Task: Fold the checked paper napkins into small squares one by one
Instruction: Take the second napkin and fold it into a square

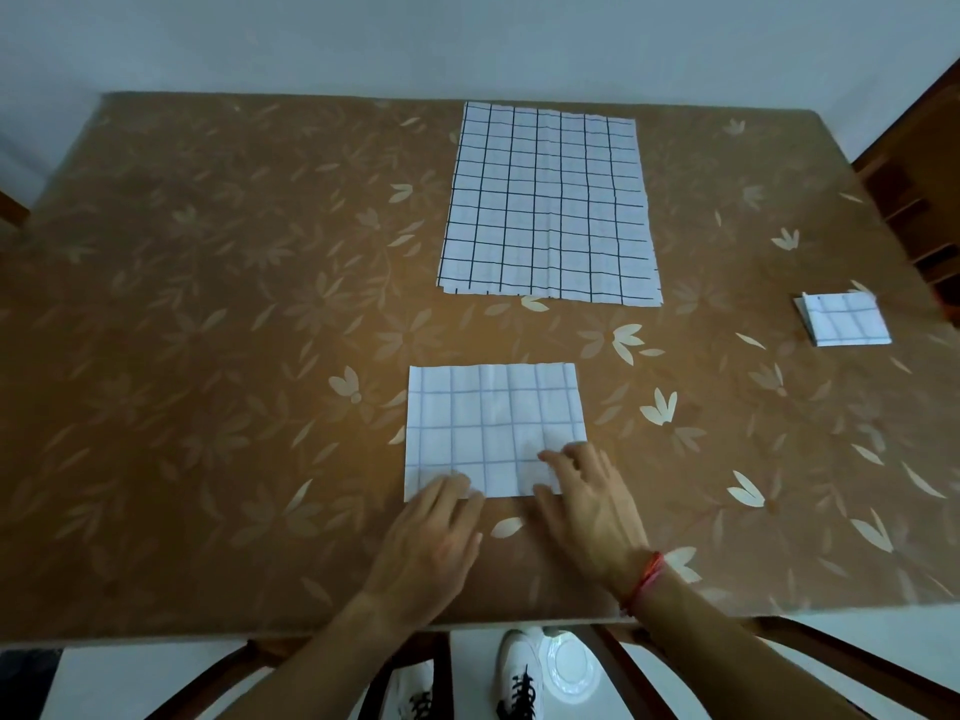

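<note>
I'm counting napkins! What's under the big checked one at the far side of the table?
Edges of more sheets peek out along the near edge of the top napkin, so several lie piled on the flowered tablecloth. How many lie beneath is covered.

Half-folded napkin; unfolded stack beyond; squares right.

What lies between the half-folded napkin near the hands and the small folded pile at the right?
Nothing visible does. Only bare tablecloth lies between the napkin and the folded pile; the stack of open napkins sits farther back, off that path.
</note>
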